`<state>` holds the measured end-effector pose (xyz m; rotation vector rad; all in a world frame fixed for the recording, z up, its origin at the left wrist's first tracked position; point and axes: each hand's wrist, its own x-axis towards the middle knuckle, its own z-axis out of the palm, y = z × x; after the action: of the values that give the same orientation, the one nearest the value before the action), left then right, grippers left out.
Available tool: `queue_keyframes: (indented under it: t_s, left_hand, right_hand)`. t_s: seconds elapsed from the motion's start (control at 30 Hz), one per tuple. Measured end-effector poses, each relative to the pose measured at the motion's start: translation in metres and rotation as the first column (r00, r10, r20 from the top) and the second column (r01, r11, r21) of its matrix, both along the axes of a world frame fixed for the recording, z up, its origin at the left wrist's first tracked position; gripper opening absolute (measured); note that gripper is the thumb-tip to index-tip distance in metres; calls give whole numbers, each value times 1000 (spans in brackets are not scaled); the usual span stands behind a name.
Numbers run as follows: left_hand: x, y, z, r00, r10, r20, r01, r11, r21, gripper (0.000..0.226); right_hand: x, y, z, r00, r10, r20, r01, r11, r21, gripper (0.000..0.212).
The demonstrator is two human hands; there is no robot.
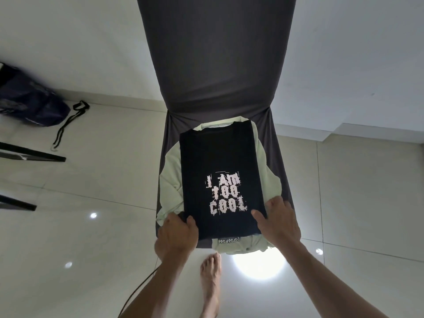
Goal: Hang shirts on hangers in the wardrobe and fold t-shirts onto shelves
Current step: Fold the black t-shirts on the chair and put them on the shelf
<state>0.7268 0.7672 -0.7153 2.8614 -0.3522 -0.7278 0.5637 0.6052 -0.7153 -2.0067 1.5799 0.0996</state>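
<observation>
Glossy pale floor tiles [91, 260] and white walls [344, 53], ceiling lights reflecting off the tiles. Chair [215, 65] with a dark grey stretch cover sits centre frame, back toward the wall, seat toward the person.

On the seat: folded black t-shirt [218, 161], long rectangle, collar end at the chair back, white print "I AM TOO COOL" facing up. It lies on top of a pale green garment [171, 180] that spills out on both sides and at the near edge; partial lettering "mmer" shows on the green fabric below the black shirt's near edge.

Left hand [176, 235] grips the near-left corner of the black t-shirt: thumb on top of the fabric, the other fingers out of sight, cannot tell whether they are under the shirt. Right hand [278, 222] is at the near-right edge: thumb lies flat on the fabric, fingers extended along the right side of the shirt. Whether those fingers wrap under the edge: cannot tell.

Bare foot [210, 278] on the floor just in front of the chair, between the forearms. Thin dark cable [140, 290] runs across the floor lower left.

Far left: dark blue bag [29, 104] on the floor against the wall, black strap [68, 121] trailing beside it. Two dark furniture legs [34, 154] enter from the left edge.
</observation>
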Motion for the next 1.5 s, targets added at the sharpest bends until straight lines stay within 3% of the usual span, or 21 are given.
queue_keyframes:
  t_s: [0.07,0.13,0.23,0.33,0.47,0.63,0.77,0.9,1.0,1.07,1.17,1.27,1.33,1.4,1.5]
  left_hand:
    - [3,-13,5,946,-185,268,224,967,-122,27]
    - [12,-35,0,865,-291,409,419,867,-271,23]
    - [24,-68,-11,801,-460,383,575,769,-279,45]
    - [34,-78,-34,791,-569,227,605,782,-147,61]
    - [40,-53,-65,806,-529,265,561,825,-61,65]
    - [38,-37,-70,828,-454,330,494,869,-44,72]
    - [24,-38,-58,904,-244,350,292,952,-90,62]
    - [28,-60,-35,964,-37,264,83,982,-168,49]
    - [47,-78,-27,987,125,105,-108,983,-151,43]
    - [59,-86,-23,970,243,-4,-242,964,-111,42]
    - [60,-93,-19,970,239,-36,-242,963,-118,40]
    - [50,-94,-11,980,196,-24,-195,937,-291,32]
    - [45,-96,-10,973,197,-116,-228,877,-423,30]
    - [46,-99,-6,960,212,-180,-274,835,-477,35]
    - [55,-102,-8,967,171,-189,-246,817,-522,42]
  right_hand:
    - [14,0,5,985,173,25,-159,945,-287,33]
    - [38,-6,5,944,321,76,-261,868,-421,36]
    - [77,-14,-7,877,477,65,-428,834,-348,51]
    - [89,-18,-28,874,486,-7,-479,859,-180,57]
    - [63,-17,-57,904,420,-78,-423,857,-294,61]
    - [50,-11,-68,941,336,-48,-329,870,-366,62]
    - [48,-2,-57,984,177,32,-150,904,-400,57]
    - [64,-16,-28,983,-80,167,117,967,-225,44]
    - [73,-36,-16,955,-224,197,232,972,-22,34]
    - [75,-42,-12,954,-242,177,239,970,38,31]
    - [76,-44,-6,969,-178,170,179,984,11,25]
    - [78,-38,-1,971,-109,214,105,994,32,18]
    - [81,-37,-1,956,-100,275,86,994,63,23]
    - [86,-39,0,945,-129,300,102,989,104,33]
    - [93,-47,-2,953,-105,283,71,989,128,31]
